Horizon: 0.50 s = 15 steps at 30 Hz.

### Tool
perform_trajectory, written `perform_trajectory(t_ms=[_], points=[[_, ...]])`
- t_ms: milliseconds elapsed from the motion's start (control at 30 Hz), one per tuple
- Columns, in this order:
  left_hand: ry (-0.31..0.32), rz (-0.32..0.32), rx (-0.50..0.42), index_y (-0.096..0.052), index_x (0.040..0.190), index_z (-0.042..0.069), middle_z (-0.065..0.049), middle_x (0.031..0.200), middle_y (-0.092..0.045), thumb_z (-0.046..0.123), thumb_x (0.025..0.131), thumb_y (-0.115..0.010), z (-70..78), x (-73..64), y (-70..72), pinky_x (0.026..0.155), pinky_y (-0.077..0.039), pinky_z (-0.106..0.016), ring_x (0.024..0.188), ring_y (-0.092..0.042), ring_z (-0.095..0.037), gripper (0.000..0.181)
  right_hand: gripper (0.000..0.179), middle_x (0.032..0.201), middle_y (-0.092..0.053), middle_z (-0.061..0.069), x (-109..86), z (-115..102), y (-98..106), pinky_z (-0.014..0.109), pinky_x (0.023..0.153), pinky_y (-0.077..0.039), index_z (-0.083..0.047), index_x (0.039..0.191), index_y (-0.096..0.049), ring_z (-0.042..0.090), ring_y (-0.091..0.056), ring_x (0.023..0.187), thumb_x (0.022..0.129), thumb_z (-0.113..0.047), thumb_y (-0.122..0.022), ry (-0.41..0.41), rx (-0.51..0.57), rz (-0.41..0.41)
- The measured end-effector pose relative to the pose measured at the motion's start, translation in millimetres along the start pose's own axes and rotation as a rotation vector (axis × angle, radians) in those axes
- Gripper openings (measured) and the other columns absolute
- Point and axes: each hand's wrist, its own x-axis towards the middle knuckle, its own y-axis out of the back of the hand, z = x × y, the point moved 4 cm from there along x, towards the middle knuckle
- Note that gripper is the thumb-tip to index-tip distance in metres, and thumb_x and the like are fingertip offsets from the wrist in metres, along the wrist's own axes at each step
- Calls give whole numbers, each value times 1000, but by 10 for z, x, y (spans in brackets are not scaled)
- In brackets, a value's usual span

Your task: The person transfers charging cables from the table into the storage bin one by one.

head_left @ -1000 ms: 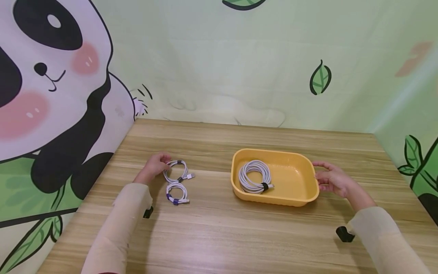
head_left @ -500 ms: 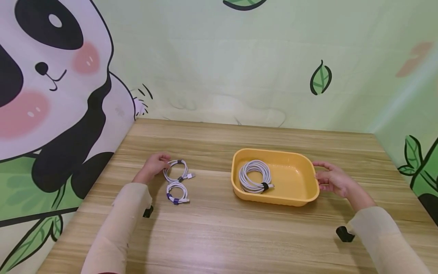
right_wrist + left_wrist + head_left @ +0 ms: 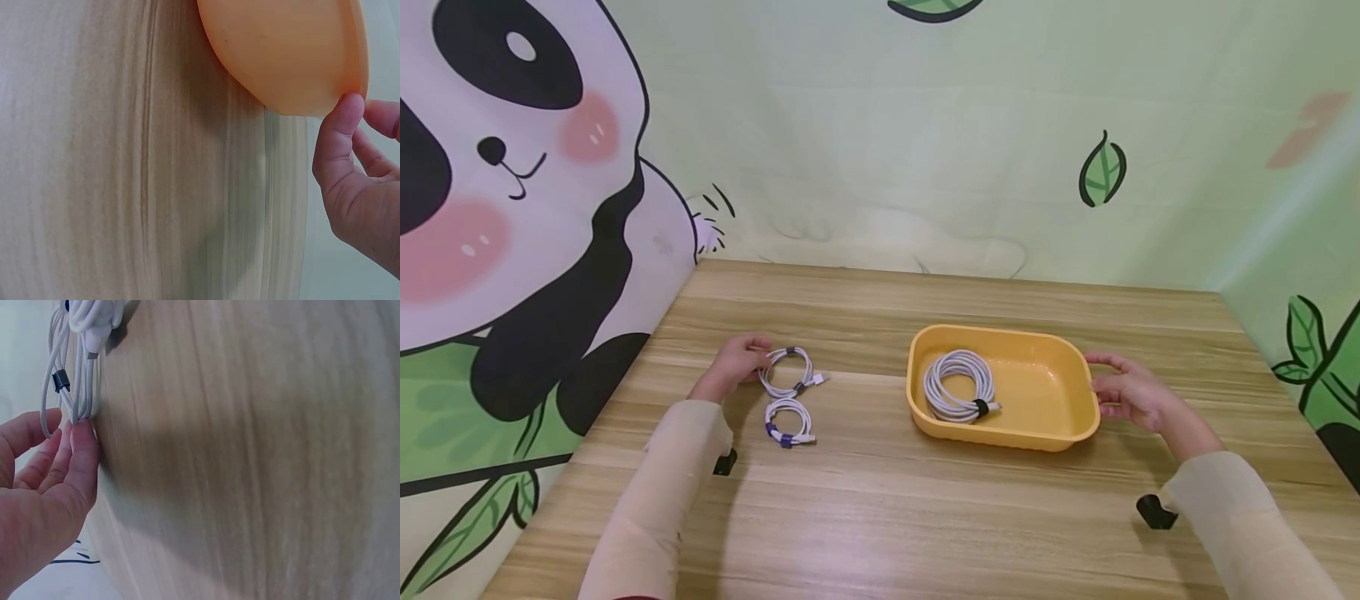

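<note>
My left hand (image 3: pixel 737 367) pinches the back edge of a coiled white USB cable (image 3: pixel 793 388) bound with dark ties. In the left wrist view, part of the cable loop (image 3: pixel 47 387) runs between thumb and fingertips. A smaller white cable coil (image 3: pixel 790 440) with blue ties lies just in front of it on the table. On the right stands a yellow plastic tray (image 3: pixel 1037 433), its right end held at the rim by my right hand (image 3: pixel 1138 398). The thumb (image 3: pixel 347 111) rests against the tray's outer wall. A thicker grey-white cable coil (image 3: pixel 957 410) lies in the tray's left half.
The wood-grain table (image 3: pixel 880 517) ends at the back against a pale green printed backdrop (image 3: pixel 865 150). A panda print (image 3: pixel 535 208) covers the left side. Black wrist mounts (image 3: pixel 1156 512) show below both beige sleeves (image 3: pixel 1225 492).
The larger tied cable at my left hand has shifted slightly away from me, its plug tipping up a little. The right hand, the tray and the other coils look unchanged.
</note>
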Motion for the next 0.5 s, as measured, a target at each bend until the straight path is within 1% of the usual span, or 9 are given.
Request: perform_trajectory(t_ms=[100,133,167,200,233,333,367,433,500], points=[[-99,-63,-139,-55,104,2,-8,87,-59,1,75,-61,-457,425,134,62,-51,-29,71,-58,-16,30,54,75,-58,-3,3,4,1,23,60,-52,-11,132,-21,8,-56,64,86,-6,-49,-1,0,0],[-98,-72,-164,-56,104,3,-7,86,-60,2,75,-62,-519,484,153,61,-51,-29,70,-57,-15,29,53,76,-57,-3,4,5,2,23,60,-52,-11,131,-22,8,-56,65,86,-6,-49,0,-1,0],[-101,-75,-175,-56,103,4,-6,84,-60,2,75,-63,-533,494,160,60,-51,-29,69,-57,-15,29,52,76,-57,-3,4,7,2,23,60,-52,-12,130,-23,8,-56,65,86,-6,-49,0,-2,0],[-93,-61,-153,-55,105,2,-6,84,-59,3,75,-63,-570,541,183,59,-51,-29,67,-57,-14,31,51,75,-57,-3,5,9,2,23,60,-52,-12,130,-23,8,-56,65,86,-6,-49,0,-3,0],[-73,-49,-128,-53,109,-1,-7,86,-59,3,76,-61,-468,443,158,61,-51,-29,68,-56,-13,35,51,76,-57,-3,5,9,3,23,60,-52,-12,130,-23,8,-56,65,86,-6,-48,0,-4,1],[8,-26,-55,-41,119,-12,-11,91,-57,-3,80,-52,-11,-1,49,67,-51,-27,71,-54,-11,41,51,76,-57,-3,5,8,4,23,60,-52,-11,131,-23,8,-56,65,86,-6,-48,2,-6,1],[11,-28,-43,-38,120,-14,-11,90,-57,-4,81,-50,108,-117,21,68,-50,-26,71,-54,-10,42,52,76,-57,-3,5,9,5,23,60,-52,-11,131,-23,8,-56,65,86,-6,-48,1,-6,1],[28,-28,-37,-35,122,-16,-11,91,-56,-5,82,-47,290,-294,-22,68,-49,-24,70,-53,-7,43,52,76,-57,-3,5,8,5,23,60,-52,-11,131,-22,8,-56,65,86,-6,-48,2,-6,1],[38,-24,-40,-32,124,-17,-9,90,-55,-6,82,-46,371,-368,-45,67,-49,-22,68,-52,-5,45,52,76,-57,-3,4,6,4,23,60,-52,-10,131,-22,8,-56,64,87,-6,-48,1,-7,2]])
